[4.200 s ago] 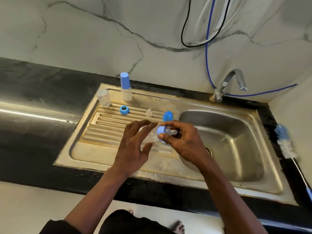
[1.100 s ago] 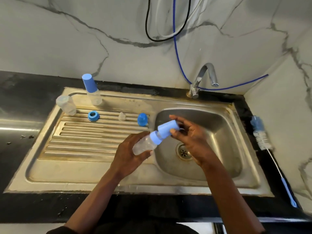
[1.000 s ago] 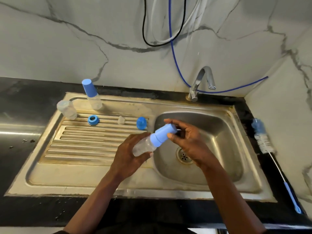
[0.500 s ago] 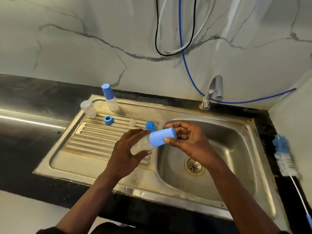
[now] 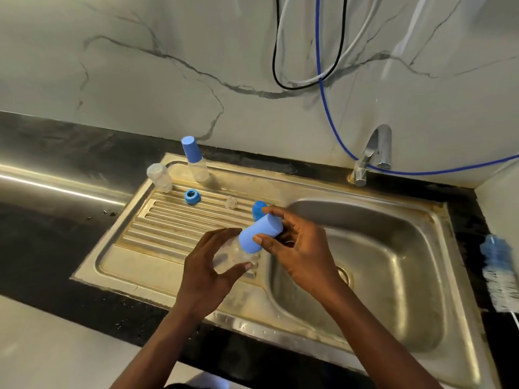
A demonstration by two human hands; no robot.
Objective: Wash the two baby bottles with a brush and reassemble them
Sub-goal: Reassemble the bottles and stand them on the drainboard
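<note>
My left hand (image 5: 209, 272) grips the clear body of a baby bottle (image 5: 230, 255), held tilted over the drainboard's right end. My right hand (image 5: 297, 248) pinches the blue cap (image 5: 259, 233) fitted on that bottle's top. On the drainboard lie a blue screw ring (image 5: 191, 196), a clear teat (image 5: 230, 202) and another blue cap (image 5: 257, 209), partly hidden behind my right fingers. At the back left stand an open clear bottle body (image 5: 159, 177) and a capped bottle (image 5: 195, 161). A bottle brush (image 5: 498, 273) lies on the counter at the right.
A steel sink (image 5: 393, 276) with a drain sits right of the ribbed drainboard (image 5: 168, 228). A tap (image 5: 373, 153) stands at the back with no water running. Blue, black and white hoses (image 5: 320, 66) hang on the marble wall. A black counter (image 5: 56, 192) surrounds the sink.
The blue cap has gone onto the bottle in my hands and now covers its ring. Bottle and hands have moved left, from over the basin's edge to the drainboard's right end.
</note>
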